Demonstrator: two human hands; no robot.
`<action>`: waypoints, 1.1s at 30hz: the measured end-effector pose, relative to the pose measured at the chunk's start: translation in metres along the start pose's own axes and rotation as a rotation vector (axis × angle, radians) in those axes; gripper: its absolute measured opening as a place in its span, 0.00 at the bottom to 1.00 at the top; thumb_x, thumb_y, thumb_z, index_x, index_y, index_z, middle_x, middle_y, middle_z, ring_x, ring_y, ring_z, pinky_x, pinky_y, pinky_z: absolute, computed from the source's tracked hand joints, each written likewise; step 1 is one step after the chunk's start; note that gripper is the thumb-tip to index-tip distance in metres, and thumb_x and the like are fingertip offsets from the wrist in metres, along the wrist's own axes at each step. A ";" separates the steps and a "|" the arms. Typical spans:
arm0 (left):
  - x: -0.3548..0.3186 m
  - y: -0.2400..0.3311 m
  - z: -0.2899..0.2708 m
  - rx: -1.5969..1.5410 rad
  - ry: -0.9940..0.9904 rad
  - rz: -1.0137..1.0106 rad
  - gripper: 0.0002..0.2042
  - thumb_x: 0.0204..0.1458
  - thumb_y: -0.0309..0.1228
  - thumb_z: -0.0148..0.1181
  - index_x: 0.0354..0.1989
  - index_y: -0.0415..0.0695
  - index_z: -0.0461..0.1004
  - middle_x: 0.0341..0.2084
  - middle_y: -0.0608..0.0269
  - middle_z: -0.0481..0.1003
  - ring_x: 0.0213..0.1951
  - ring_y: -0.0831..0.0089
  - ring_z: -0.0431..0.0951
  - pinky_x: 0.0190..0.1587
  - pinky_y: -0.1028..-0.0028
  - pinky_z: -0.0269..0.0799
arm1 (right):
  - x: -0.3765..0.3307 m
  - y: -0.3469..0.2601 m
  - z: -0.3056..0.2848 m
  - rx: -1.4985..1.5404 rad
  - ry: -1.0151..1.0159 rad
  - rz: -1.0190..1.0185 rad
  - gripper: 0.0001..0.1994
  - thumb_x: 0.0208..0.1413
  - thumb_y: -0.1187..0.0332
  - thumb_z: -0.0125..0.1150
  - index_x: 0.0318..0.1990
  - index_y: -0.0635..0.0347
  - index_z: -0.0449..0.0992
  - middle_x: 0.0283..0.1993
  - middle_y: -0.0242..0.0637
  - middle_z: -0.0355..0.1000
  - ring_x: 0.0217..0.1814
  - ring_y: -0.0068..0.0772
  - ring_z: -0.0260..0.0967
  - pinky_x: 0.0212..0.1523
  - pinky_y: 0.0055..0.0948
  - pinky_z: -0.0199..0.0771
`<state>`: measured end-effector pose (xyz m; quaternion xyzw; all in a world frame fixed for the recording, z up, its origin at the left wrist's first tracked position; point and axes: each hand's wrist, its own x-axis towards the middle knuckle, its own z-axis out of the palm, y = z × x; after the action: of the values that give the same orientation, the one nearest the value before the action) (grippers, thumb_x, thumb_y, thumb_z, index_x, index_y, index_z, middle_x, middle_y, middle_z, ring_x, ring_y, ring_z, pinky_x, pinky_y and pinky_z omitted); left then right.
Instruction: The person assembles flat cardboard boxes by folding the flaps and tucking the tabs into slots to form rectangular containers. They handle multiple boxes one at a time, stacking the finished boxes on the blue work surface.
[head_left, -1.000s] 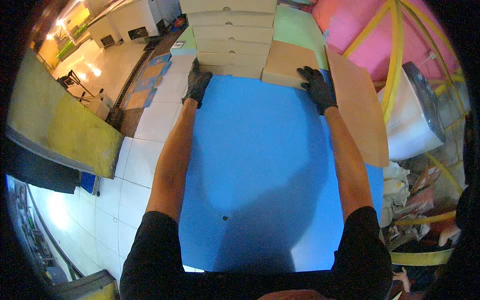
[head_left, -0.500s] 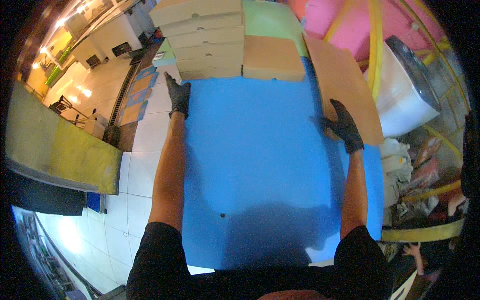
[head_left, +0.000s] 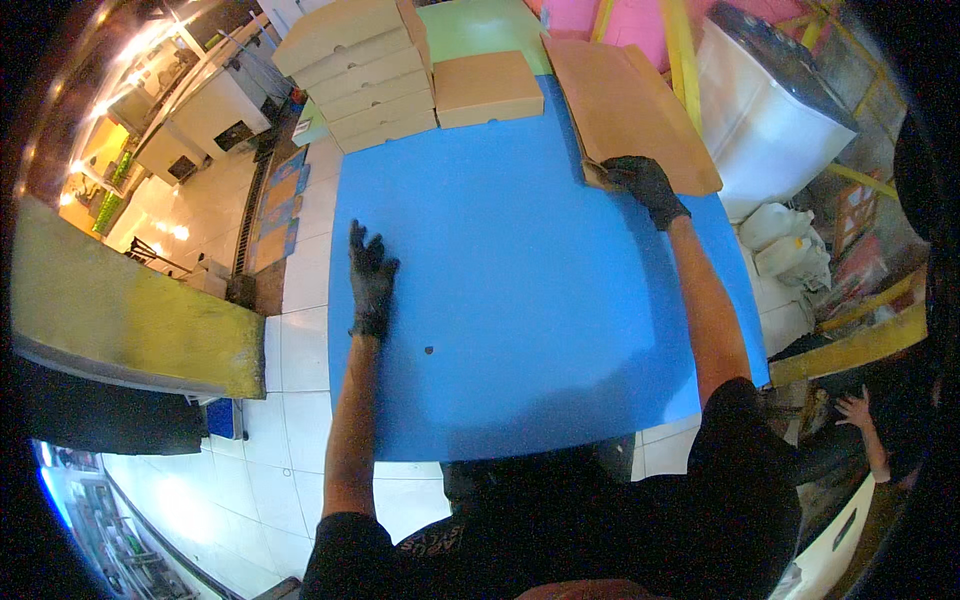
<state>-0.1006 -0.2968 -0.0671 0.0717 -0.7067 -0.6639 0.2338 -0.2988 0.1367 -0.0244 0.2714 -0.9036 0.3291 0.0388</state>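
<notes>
Flat brown cardboard sheets (head_left: 635, 105) lie in a pile at the far right of the blue tabletop (head_left: 500, 290). My right hand (head_left: 650, 190), in a black glove, has its fingers closed on the near left corner of the pile. How many sheets it pinches, I cannot tell. My left hand (head_left: 371, 285), gloved in black too, is over the left side of the tabletop with fingers apart and nothing in it. A small dark spot (head_left: 429, 350) shows on the blue surface near that hand.
Several closed cardboard boxes (head_left: 372, 100) are stacked at the far left of the table, beside a single flat box (head_left: 488, 90). A white bin-like container (head_left: 765, 115) stands beyond the right edge. Another person's hand (head_left: 856, 408) shows at the lower right.
My right hand has come onto the near left corner of the cardboard pile and closed on it. The left hand has drawn back from the boxes toward me. The whole view has shifted.
</notes>
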 end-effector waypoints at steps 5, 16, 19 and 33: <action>-0.076 0.031 0.005 -0.087 -0.074 -0.110 0.39 0.39 0.14 0.50 0.65 0.47 0.46 0.61 0.55 0.52 0.58 0.59 0.60 0.56 0.65 0.62 | 0.007 0.026 -0.005 0.060 0.230 -0.009 0.14 0.52 0.60 0.52 0.38 0.58 0.78 0.40 0.42 0.75 0.42 0.38 0.71 0.47 0.34 0.68; -0.100 0.007 -0.007 0.115 -0.030 0.043 0.36 0.39 0.11 0.50 0.62 0.44 0.53 0.57 0.60 0.59 0.54 0.63 0.66 0.51 0.70 0.67 | 0.022 -0.019 0.014 -0.500 -0.109 -0.047 0.25 0.51 0.44 0.46 0.33 0.57 0.79 0.38 0.45 0.74 0.40 0.47 0.71 0.45 0.41 0.69; -0.097 0.011 0.004 0.105 -0.053 0.038 0.36 0.39 0.11 0.50 0.62 0.44 0.53 0.57 0.59 0.59 0.55 0.63 0.66 0.51 0.70 0.67 | 0.018 0.014 0.014 -0.345 0.026 -0.077 0.19 0.51 0.52 0.50 0.33 0.58 0.80 0.36 0.43 0.75 0.40 0.44 0.72 0.46 0.37 0.68; -0.109 0.029 0.000 0.190 -0.020 0.015 0.31 0.40 0.15 0.53 0.58 0.48 0.59 0.44 0.49 0.69 0.45 0.59 0.71 0.35 0.64 0.77 | 0.028 0.030 0.032 -0.034 -0.031 -0.048 0.22 0.54 0.51 0.49 0.37 0.63 0.76 0.37 0.47 0.74 0.37 0.45 0.70 0.43 0.37 0.68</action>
<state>0.0017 -0.2485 -0.0644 0.0816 -0.7694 -0.5926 0.2241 -0.3343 0.1230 -0.0596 0.2972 -0.9028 0.3084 0.0374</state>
